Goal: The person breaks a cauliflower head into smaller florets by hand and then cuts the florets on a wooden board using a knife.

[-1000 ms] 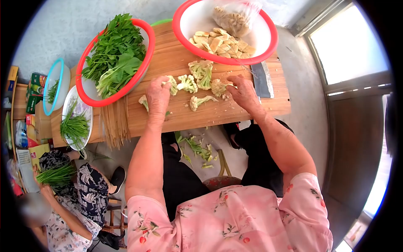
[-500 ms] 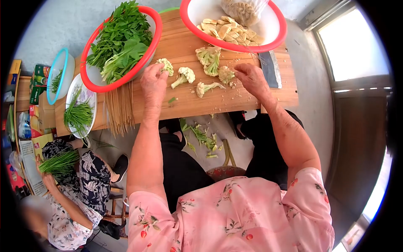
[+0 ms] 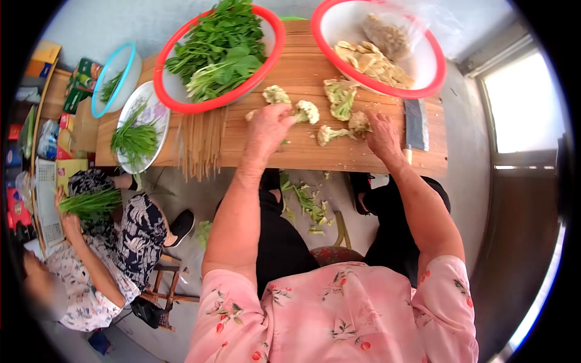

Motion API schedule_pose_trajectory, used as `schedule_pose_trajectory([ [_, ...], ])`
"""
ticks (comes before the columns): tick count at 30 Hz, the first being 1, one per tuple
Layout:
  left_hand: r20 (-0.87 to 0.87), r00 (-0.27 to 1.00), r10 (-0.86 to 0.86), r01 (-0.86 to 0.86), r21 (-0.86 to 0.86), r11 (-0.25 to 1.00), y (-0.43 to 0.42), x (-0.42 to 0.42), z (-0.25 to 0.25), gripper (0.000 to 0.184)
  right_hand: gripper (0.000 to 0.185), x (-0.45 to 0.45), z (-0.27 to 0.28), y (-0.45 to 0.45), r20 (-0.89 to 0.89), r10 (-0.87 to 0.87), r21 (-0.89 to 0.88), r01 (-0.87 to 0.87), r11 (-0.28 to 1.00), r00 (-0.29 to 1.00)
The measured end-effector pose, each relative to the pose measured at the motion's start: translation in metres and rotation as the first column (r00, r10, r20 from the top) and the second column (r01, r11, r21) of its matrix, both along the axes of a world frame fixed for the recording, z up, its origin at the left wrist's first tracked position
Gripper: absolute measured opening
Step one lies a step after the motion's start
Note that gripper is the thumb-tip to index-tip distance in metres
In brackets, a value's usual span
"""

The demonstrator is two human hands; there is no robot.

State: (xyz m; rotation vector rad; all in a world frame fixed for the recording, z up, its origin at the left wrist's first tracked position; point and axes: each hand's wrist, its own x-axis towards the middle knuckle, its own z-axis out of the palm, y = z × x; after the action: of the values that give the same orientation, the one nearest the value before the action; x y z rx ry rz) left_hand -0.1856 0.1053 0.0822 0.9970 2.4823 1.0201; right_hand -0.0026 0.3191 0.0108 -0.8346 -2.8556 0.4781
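Observation:
My left hand [image 3: 270, 126] is closed over the wooden table, its fingertips at the stem end of a cauliflower floret [image 3: 307, 112]. Just beyond that hand lies another floret [image 3: 276, 94], and a pale piece [image 3: 251, 115] shows at its left side. My right hand [image 3: 383, 134] has its fingers curled against the side of a small cauliflower floret [image 3: 359, 123]; the fingertips are partly hidden. Between my hands a floret with a stem [image 3: 330, 135] lies on its side. A larger cauliflower piece [image 3: 341, 98] rests behind it, with crumbs scattered around.
Red-rimmed bowls hold leafy greens [image 3: 224, 66] and pale slices [image 3: 375, 63]. A cleaver [image 3: 416, 124] lies at the right. Thin skewers [image 3: 203, 142] and a plate of chives [image 3: 136, 142] are at the left. A seated person [image 3: 100, 266] holds chives. Trimmings [image 3: 308, 202] litter the floor.
My left hand has moved from the far floret to the nearer one's stem. My right hand has come in closer against the small floret. The whole view has shifted rightward.

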Motion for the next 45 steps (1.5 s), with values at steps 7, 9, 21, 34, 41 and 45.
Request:
schedule_pose_trajectory([
  [7, 0.011, 1.000, -0.004, 0.003, 0.030, 1.000, -0.004, 0.009, 0.009, 0.019, 0.017, -0.005, 0.013, 0.006, 0.040, -0.112, -0.186, 0.117, 0.975, 0.993],
  [9, 0.076, 0.996, -0.036, 0.041, -0.070, 0.997, 0.000, 0.010, 0.007, 0.035, 0.020, 0.002, 0.032, 0.004, -0.041, -0.199, -0.703, 0.113, 0.702, 0.979],
  [21, 0.751, 0.603, -0.268, -0.062, 0.379, 0.923, 0.028, 0.044, 0.013, 0.050, 0.039, -0.010, 0.060, -0.044, -0.207, -0.147, -0.952, -0.234, -0.196, 0.967],
  [34, 0.777, 0.564, -0.280, -0.322, 0.519, 0.792, 0.029, 0.052, 0.032, 0.043, 0.040, -0.012, 0.088, -0.055, -0.253, -0.308, -0.958, -0.283, -0.054, 0.917],
  [41, 0.731, 0.583, -0.354, -0.143, 0.521, 0.841, 0.024, 0.042, 0.022, 0.042, 0.034, -0.012, 0.085, -0.052, -0.241, -0.339, -0.951, -0.292, -0.105, 0.909],
  [45, 0.715, 0.560, -0.419, -0.156, 0.588, 0.794, 0.024, 0.044, 0.023, 0.043, 0.034, -0.013, 0.089, -0.056, -0.275, -0.382, -0.951, -0.307, -0.025, 0.882],
])
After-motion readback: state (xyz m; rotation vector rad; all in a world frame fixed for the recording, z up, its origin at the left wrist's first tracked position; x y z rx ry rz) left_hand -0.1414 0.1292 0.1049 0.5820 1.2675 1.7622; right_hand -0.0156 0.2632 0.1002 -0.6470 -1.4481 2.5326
